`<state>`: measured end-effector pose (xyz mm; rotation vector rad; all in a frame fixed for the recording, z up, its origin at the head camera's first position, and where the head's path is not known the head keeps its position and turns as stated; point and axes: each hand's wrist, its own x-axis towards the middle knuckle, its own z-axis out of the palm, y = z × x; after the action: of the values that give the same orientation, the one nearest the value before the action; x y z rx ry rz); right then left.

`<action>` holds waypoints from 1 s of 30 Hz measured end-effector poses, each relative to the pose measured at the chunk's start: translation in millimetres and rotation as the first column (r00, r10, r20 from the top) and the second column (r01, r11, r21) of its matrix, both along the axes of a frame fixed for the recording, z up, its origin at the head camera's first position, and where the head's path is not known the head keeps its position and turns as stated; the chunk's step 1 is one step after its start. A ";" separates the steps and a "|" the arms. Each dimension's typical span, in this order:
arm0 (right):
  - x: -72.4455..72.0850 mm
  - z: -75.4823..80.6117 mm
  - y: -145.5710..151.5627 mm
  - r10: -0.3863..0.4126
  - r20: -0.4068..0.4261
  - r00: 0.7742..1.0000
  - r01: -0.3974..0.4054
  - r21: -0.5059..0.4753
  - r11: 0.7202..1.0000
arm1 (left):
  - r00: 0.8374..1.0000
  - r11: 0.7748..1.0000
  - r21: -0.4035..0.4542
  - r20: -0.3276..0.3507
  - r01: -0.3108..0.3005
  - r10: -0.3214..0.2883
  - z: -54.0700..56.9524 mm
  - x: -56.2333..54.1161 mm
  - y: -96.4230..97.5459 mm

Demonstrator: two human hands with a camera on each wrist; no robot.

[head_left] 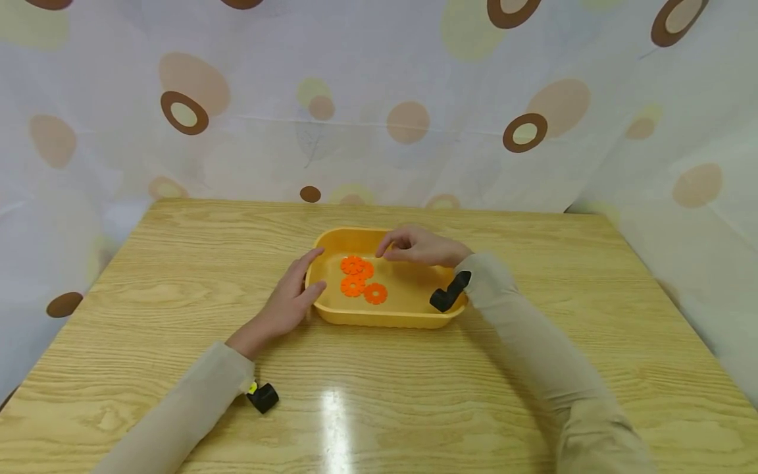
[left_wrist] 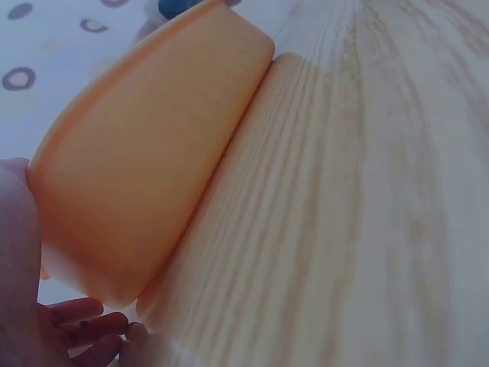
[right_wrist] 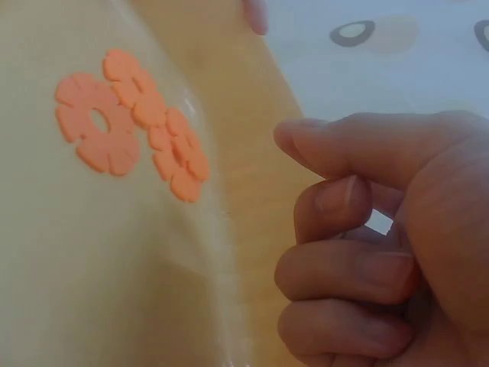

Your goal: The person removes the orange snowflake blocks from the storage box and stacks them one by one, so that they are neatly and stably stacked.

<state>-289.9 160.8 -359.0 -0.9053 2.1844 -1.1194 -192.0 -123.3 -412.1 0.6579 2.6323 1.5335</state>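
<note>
- The desk [head_left: 237, 243] spreads well past both ends of the tray [head_left: 379, 320], with wood grain running left, right and toward the person.
- Behind the tray, a narrower strip of wood reaches the desk's back edge, where a patterned cloth [head_left: 367, 79] rises.
- The tray's raised rim runs all round; the left hand [head_left: 287, 299] takes up its left end, and the right sleeve [head_left: 521, 336] crosses its right end.
- Inside, the tray floor extends to the right of the pieces, partly hidden below the right hand [head_left: 420, 247] and a black wrist device [head_left: 450, 293].
- The tray is yellow-orange, oblong and round-cornered, sitting flat on the desk.
- Four orange discs [head_left: 360, 282] lie in its left half. Each is flat, with a notched, petal-like outline and a central hole; the two at the back overlap.
- The left hand comes in from the lower left, thumb and forefinger spread wide and resting on the tray's left rim.
- The right hand hovers over the back of the tray, right of the discs, palm side turned down. Its fingers are loosely bent, with a narrow gap between thumb and forefinger, apart from the discs.
</note>
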 end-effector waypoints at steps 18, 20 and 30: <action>-2.4 -8.6 -11.3 0.180 -0.002 0.984 -0.178 0.145 0.973 | 1.000 1.000 -0.013 -0.015 -0.002 0.002 1.7 0.5 0.7; -2.1 -10.0 -13.0 0.187 0.003 0.982 -0.185 0.151 0.971 | 1.000 1.000 -0.018 -0.012 -0.003 0.003 2.1 0.8 0.4; -0.4 -14.7 -17.2 0.186 -0.014 0.982 -0.179 0.200 0.963 | 1.000 1.000 -0.022 -0.024 -0.010 0.010 2.5 1.1 1.2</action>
<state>-290.2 143.6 -373.7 -1.0177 2.1425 -0.7894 -190.9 -122.1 -409.6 0.6671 2.6703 1.5056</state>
